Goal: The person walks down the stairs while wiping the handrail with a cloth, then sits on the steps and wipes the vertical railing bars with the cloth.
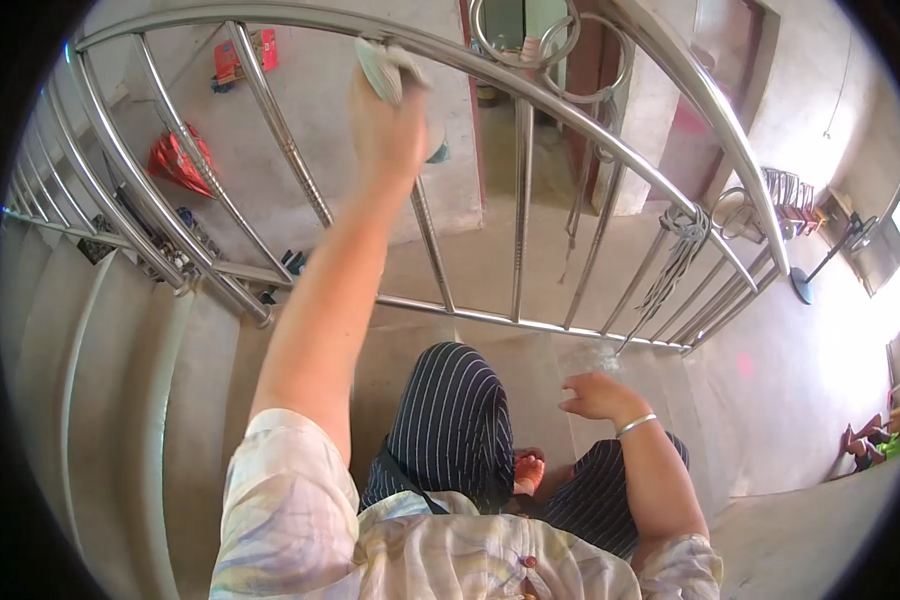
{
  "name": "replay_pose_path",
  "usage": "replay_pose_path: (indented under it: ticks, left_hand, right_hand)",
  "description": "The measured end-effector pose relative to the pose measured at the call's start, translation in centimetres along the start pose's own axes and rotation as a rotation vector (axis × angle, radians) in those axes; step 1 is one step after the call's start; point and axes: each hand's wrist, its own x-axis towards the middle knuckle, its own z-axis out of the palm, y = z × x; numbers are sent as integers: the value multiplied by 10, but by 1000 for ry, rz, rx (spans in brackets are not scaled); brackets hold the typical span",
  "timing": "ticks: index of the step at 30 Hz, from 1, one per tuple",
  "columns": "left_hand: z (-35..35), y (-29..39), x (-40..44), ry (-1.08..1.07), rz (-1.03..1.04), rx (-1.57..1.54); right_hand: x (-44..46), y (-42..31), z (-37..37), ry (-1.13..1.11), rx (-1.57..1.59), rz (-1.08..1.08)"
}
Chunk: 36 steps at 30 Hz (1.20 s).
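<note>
My left hand (385, 130) reaches up and forward to the stair railing's curved metal top rail (460, 55). Its fingers are closed round a pale cloth (378, 72), which is pressed against the rail; the hand is slightly blurred. A bit of greenish cloth shows at the far side of the wrist. My right hand (605, 397), with a silver bangle on the wrist, hovers above my right knee. It holds nothing, and its thumb and fingers are loosely bent and apart. Below the top rail stand upright metal bars (522, 210).
Pale stair steps (120, 400) lie on the left. A coil of grey cord (685, 235) hangs tied to the railing on the right. Beyond the railing are a red bag (182, 160), a standing fan (820, 265) and shoes (875, 440) by the wall.
</note>
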Motion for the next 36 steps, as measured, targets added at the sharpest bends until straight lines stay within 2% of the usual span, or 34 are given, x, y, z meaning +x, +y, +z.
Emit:
replay_pose_path:
  ticks: [1, 3, 4, 5, 6, 7, 9, 10, 12, 13, 15, 16, 18, 20, 21, 23, 24, 26, 30, 31, 33, 34, 35, 36]
  left_hand:
    - [-2, -1, -15, 10, 155, 278]
    - [-5, -21, -60, -108, 100, 437]
    - [-3, -41, -92, -72, -67, 395]
    - [-7, -74, -131, -130, -106, 393]
    - [-10, -107, -173, -226, -312, 584]
    - [-20, -97, -199, -400, -575, 389]
    - [-41, -83, -206, -766, -1315, 186]
    - [-40, -81, -203, -774, -1314, 186]
    - [-34, -76, -190, -686, -1463, -125]
    - [-26, -44, -157, -620, -1398, -242]
    - [3, -50, -119, -282, -1071, -331]
    - [13, -20, -86, -204, -986, -294]
    - [33, -14, -53, -289, -568, -504]
    - [52, 17, -48, -513, -665, -503]
    - [69, 16, -60, -519, -666, -504]
    - [98, -3, -100, -411, -185, -328]
    - [101, -14, -116, -412, -183, -329]
    - [101, -35, -159, -320, 42, -120]
    - [69, -73, -230, -611, -427, -278]
    - [62, -69, -236, -613, -426, -287]
    - [52, -60, -247, -673, -387, -65]
    - [40, -47, -247, -840, -531, -100]
    - [30, -33, -249, -1008, -670, -137]
    - [25, -30, -274, -1019, -581, -150]
  right_hand:
    - [-1, -5, -5, 5, -1, 5]
    - [-5, -14, -15, -20, 46, 67]
    - [-5, -13, -15, -18, 43, 73]
    - [-6, -12, -13, -21, 49, 71]
    - [-6, -11, -13, -25, 53, 67]
    - [-6, -14, -16, -25, 50, 70]
    - [-8, -20, -22, -121, 82, 102]
    - [-8, -18, -21, -119, 87, 106]
    - [-8, -15, -17, -99, 96, 103]
    - [-7, -14, -15, -103, 99, 107]
    - [-4, -12, -15, -87, 93, 117]
    - [-5, -13, -17, -87, 93, 119]
    - [-8, -18, -22, -78, 65, 124]
    - [-8, -17, -22, -82, 51, 113]
    - [-8, -16, -20, -90, 38, 99]
    - [-8, -16, -17, -79, 42, 91]
    - [-8, -15, -17, -67, 36, 83]
    - [-9, -17, -22, -82, 52, 104]
    - [-6, -12, -19, -77, 88, 106]
    - [-6, -13, -23, -75, 87, 114]
    - [-2, -21, -32, 71, 241, 126]
    - [0, -25, -33, 73, 229, 136]
    - [2, -29, -34, 341, 409, 94]
    - [4, -31, -35, 613, 584, 46]
